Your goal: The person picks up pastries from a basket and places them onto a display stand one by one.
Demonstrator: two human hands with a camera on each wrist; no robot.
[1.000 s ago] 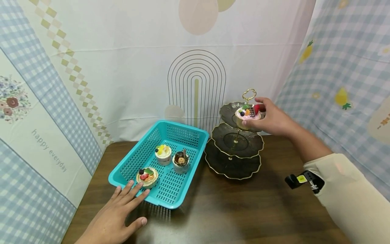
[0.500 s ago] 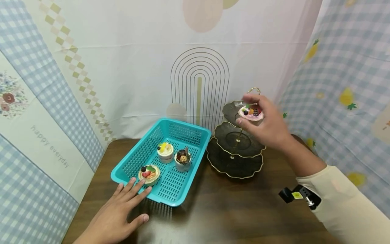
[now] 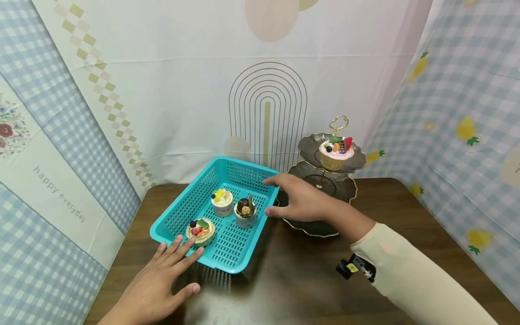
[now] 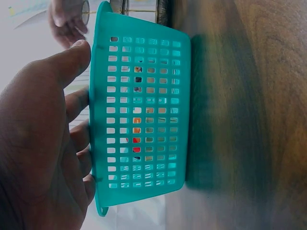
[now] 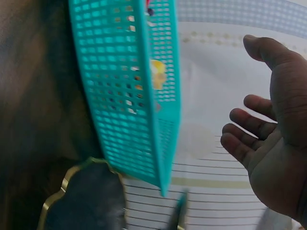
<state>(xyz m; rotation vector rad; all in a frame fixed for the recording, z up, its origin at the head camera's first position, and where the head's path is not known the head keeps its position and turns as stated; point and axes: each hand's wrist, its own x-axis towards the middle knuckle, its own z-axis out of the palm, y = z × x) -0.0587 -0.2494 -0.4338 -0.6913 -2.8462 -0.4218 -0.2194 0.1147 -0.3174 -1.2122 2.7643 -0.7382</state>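
Note:
My left hand (image 3: 156, 280) lies with spread fingers at the near rim of a turquoise plastic basket (image 3: 243, 266), its fingertips at the rim in the left wrist view. Inside the basket sit three cupcakes: one with strawberry and mint (image 3: 201, 231), one with yellow fruit (image 3: 221, 202), one with chocolate and a nut (image 3: 245, 213). My right hand (image 3: 302, 198), empty with thumb and fingers apart, hovers by the basket's right rim. It covers part of a dark, gold-edged three-tier stand (image 3: 308, 164). A pink-creamed cupcake with fruit (image 3: 336, 153) stands on the stand's top tier.
The stand's gold ring handle (image 3: 339, 123) rises behind the pink-creamed cupcake. Printed cloth (image 3: 195, 104) hangs at the back and sides of the brown wooden table (image 3: 308, 289). A black strap device (image 3: 353, 266) is on the right sleeve.
My right hand has let go of the pink-creamed cupcake on the top tier and moved left and down to the basket's right side. The left hand stays at the near rim.

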